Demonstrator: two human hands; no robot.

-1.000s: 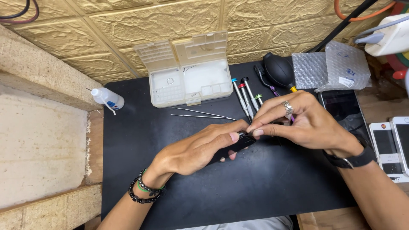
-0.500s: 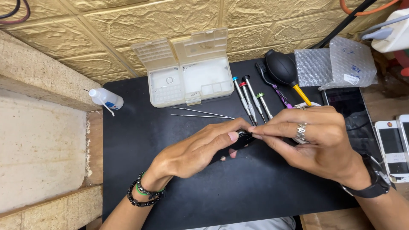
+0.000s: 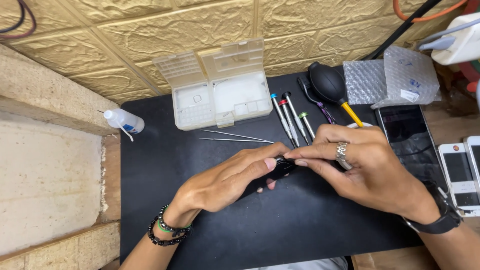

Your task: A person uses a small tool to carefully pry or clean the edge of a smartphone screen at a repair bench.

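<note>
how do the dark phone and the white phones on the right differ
The dark phone lies on the black mat, partly under the bubble wrap; the white phones lie off it on the wooden bench. Its face is all black; theirs have white borders round grey screens. All lie flat, screens up.

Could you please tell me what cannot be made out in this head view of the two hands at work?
- Small dark object: mostly covered by the left hand and right hand; its kind is unclear.
- Dark phone: lower part hidden behind the right hand.
- White phones: cut off by the right edge.
- Parts box: contents too small to tell.
</note>
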